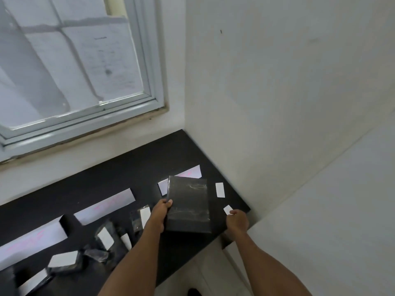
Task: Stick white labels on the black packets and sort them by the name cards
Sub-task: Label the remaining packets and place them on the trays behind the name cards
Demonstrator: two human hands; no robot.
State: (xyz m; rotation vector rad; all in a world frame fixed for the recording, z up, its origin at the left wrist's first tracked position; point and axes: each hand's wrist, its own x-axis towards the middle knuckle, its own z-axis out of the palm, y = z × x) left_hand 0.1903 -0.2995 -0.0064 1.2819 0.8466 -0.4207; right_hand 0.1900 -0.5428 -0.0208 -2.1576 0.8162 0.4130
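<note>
My left hand (159, 214) grips the left edge of a large black packet (189, 205) and holds it a little above the black counter (119, 174). To its right, my right hand (236, 220) pinches a small white label (227, 209) between its fingertips. A second white label (220, 190) lies flat on the counter beyond it. White name cards with pink writing lie in a row along the counter: one (188, 175) partly under the held packet, one (106, 205) in the middle, one (30, 242) at the left.
Several smaller black packets with white labels (104, 237) lie in front of the name cards at the left. The counter ends at a white wall (277, 103) on the right. A window (74, 60) stands behind it. The counter's front edge is close to me.
</note>
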